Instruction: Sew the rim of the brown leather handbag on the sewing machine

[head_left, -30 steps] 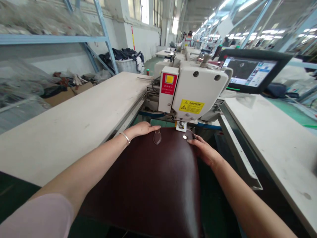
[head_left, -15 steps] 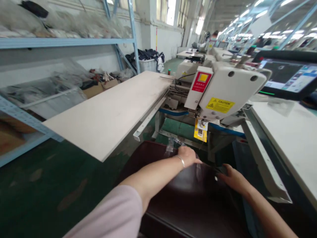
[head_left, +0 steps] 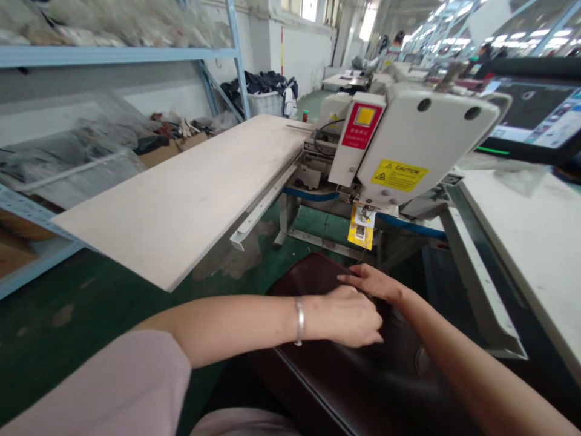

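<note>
A dark brown leather bag panel (head_left: pixel 345 375) lies low in front of me, below the sewing machine head (head_left: pixel 408 145). My left hand (head_left: pixel 351 316) rests on its top with the fingers curled together; whether they pinch anything is hidden. My right hand (head_left: pixel 372 281) lies just beyond it on the leather's far edge, fingers stretched flat toward the left. A silver bangle (head_left: pixel 299 320) circles my left wrist. Under the machine's needle area hangs a yellow tag (head_left: pixel 361 233), above and apart from both hands.
A long white table (head_left: pixel 190 194) runs on the left, another white table (head_left: pixel 535 242) on the right. A touchscreen (head_left: pixel 540 115) stands behind the machine. Blue shelving (head_left: pixel 113 57) with plastic-wrapped goods lines the left wall. A bin of dark cloth (head_left: pixel 265 97) and distant workers are at the back.
The leather came away from under the machine head and down toward me. My view swung left. My left hand slid right and both hands now meet on the piece's upper edge.
</note>
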Available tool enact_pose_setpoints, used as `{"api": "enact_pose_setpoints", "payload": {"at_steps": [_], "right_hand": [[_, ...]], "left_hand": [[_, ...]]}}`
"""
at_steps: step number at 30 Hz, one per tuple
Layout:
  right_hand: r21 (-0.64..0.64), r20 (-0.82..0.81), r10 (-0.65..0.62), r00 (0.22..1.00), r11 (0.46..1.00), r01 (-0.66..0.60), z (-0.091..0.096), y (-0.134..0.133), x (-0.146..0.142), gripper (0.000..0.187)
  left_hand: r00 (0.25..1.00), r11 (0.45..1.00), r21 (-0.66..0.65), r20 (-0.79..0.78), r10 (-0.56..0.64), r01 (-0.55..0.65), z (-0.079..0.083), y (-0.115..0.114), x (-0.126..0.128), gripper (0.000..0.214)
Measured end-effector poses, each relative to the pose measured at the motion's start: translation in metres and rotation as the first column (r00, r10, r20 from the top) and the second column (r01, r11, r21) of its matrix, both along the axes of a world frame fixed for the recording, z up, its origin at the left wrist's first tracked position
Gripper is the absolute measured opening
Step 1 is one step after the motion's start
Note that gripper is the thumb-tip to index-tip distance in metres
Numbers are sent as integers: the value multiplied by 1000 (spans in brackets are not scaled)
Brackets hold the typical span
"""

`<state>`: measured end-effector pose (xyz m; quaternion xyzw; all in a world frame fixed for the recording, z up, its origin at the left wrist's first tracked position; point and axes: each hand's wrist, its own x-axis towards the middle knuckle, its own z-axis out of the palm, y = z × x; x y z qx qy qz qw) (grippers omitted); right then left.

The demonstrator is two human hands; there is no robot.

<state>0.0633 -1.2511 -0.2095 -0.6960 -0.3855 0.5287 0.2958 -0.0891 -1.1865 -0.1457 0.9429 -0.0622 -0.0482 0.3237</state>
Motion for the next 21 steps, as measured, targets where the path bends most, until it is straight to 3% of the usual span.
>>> {"api": "enact_pose_setpoints", "payload": {"at_steps": [3, 7, 9, 12, 13, 15, 18, 21], "right_hand": [[-5, -146, -53, 988, 999, 52, 21, -25, 7, 52], [55, -246, 56, 968, 998, -44, 59, -34, 0, 39], [121, -215, 106, 971, 989, -81, 75, -34, -3, 33], [63, -204, 86, 975, 995, -75, 88, -41, 0, 36], [26, -218, 54, 975, 998, -49, 89, -46, 3, 39], [-24, -231, -43, 972, 999, 39, 88, -57, 10, 45], [-7, -167, -156, 974, 988, 157, 80, -74, 19, 50], [74, -112, -246, 963, 964, 255, 71, -79, 30, 51]], "left_hand": [[996, 995, 57, 53, 76, -79, 20, 52, -9, 36], [997, 991, -116, 29, -66, 69, 43, 85, 23, 39], [978, 970, -196, -121, -168, 142, 50, 90, 41, 35], [845, 964, -240, -486, -224, 118, 58, 105, 55, 36], [806, 966, -241, -552, -212, 89, 60, 113, 54, 37], [806, 960, -278, -561, -192, 35, 62, 132, 48, 36], [861, 879, -468, -481, -163, -95, 54, 150, 33, 32], [870, 716, -643, -483, -103, -272, 36, 149, 26, 37]]}}
